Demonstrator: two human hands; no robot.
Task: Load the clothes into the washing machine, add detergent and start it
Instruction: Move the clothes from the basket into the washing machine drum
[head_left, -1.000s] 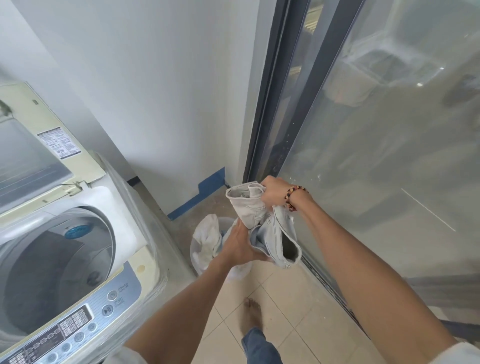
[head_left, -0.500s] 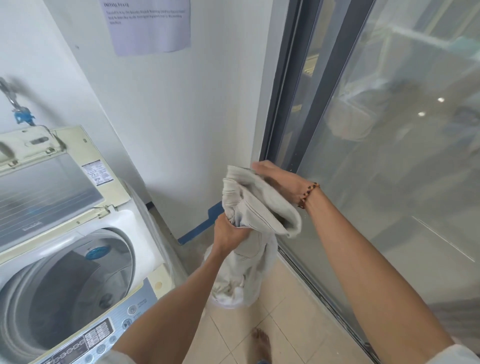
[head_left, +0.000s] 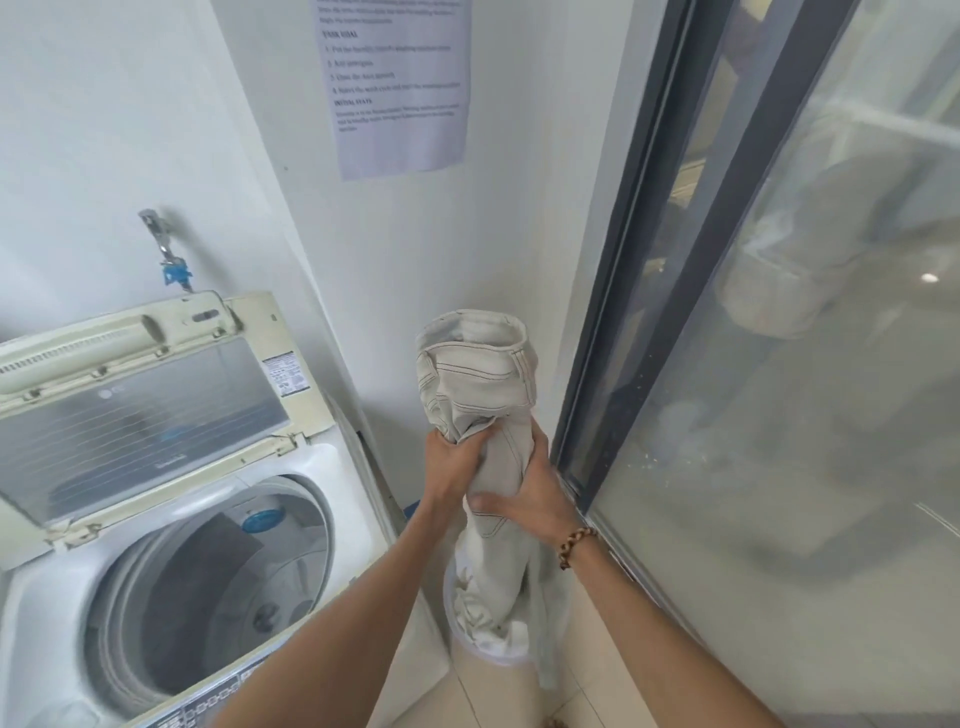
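Both hands are clenched around a pair of pale trousers (head_left: 480, 400): the left hand (head_left: 451, 464) bunches the cloth just under the waistband, and the right hand (head_left: 535, 499) wraps the legs just below it, thumb pressed across the front. Compared with a second ago, the trousers have come up out of the laundry basket (head_left: 491, 660) on the floor, where they were still half folded low over it; now the waistband stands upright above the fists and only the leg ends trail down into the basket. The washing machine (head_left: 171, 545) stands to the left with its lid (head_left: 140, 405) raised and the drum (head_left: 208, 592) open, and it looks empty of clothes from here. So the garment seems free to travel, and the loading step looks barely begun; detergent and start remain ahead.
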